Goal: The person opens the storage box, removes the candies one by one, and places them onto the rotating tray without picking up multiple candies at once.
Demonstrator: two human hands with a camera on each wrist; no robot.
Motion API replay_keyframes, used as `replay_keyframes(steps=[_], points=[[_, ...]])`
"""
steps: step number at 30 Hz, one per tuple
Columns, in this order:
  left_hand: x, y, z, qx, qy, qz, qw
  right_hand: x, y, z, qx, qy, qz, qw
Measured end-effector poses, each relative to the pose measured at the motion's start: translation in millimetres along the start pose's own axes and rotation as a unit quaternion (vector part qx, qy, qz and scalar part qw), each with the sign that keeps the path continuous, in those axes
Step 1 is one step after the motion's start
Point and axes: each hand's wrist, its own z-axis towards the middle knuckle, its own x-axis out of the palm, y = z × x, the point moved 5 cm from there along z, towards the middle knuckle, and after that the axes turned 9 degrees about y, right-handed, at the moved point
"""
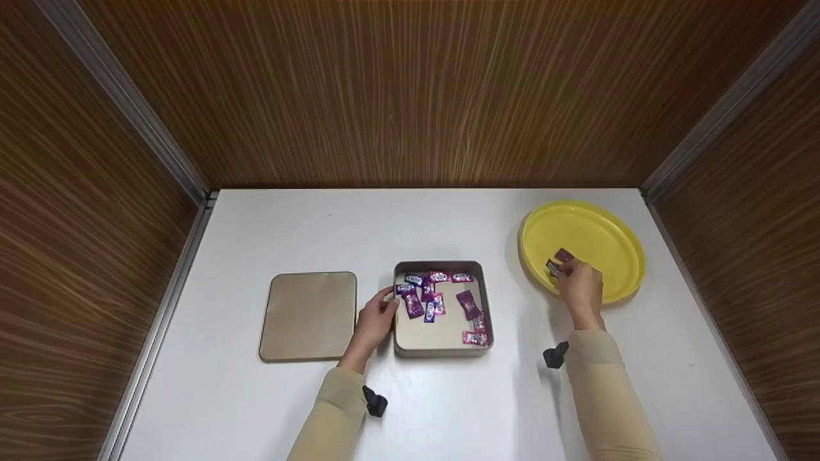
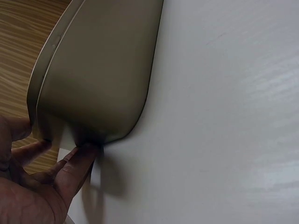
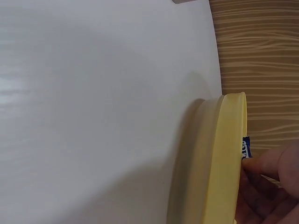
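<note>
A square gold tin box (image 1: 442,352) without its lid holds several small wrapped candies (image 1: 413,305) in purple, pink and blue. My left hand (image 1: 373,323) holds the tin at its left wall, thumb and fingers at the rim; the left wrist view shows the fingertips against the tin's side (image 2: 103,74). Over the front left part of a yellow round tray (image 1: 602,240), my right hand (image 1: 582,288) pinches a dark-wrapped candy (image 1: 552,267) between thumb and fingers. Another purple candy (image 1: 564,255) lies in the tray just beyond the fingertips. In the right wrist view, the pinched candy's blue end (image 3: 246,147) shows above the tray rim.
A flat gold lid (image 1: 309,317) lies on the white table (image 1: 442,410) left of the tin. Wood-grain panels (image 1: 423,96) stand at the back and both sides. Black wrist-camera mounts (image 1: 375,402) stick out from both sleeves.
</note>
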Motion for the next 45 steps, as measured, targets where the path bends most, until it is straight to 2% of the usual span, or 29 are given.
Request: replay_keyframes(steps=[8,20,33,40,45], points=[[0.6,-0.8,-0.1,-0.001,-0.003,0.001,1.0000,6.8,-2.9,7.5,0.020,0.009,0.005,1.000],[0.7,-1.8,-0.2,0.003,-0.001,0.005,1.0000,5.6,4.4,3.5,-0.051,0.000,0.044,0.998],[0.0,-3.4,-1.3,0.012,-0.005,0.008,0.9999,-4.4,54.5,-23.7,-0.133,-0.005,-0.017,0.991],[0.3,-4.2,-1.2,0.012,-0.008,0.011,0.9998,5.4,74.8,-38.5,-0.170,0.007,-0.039,0.985],[0.9,-4.3,-0.1,0.007,-0.003,0.008,0.9999,17.7,87.7,-50.5,-0.181,0.035,-0.052,0.982]])
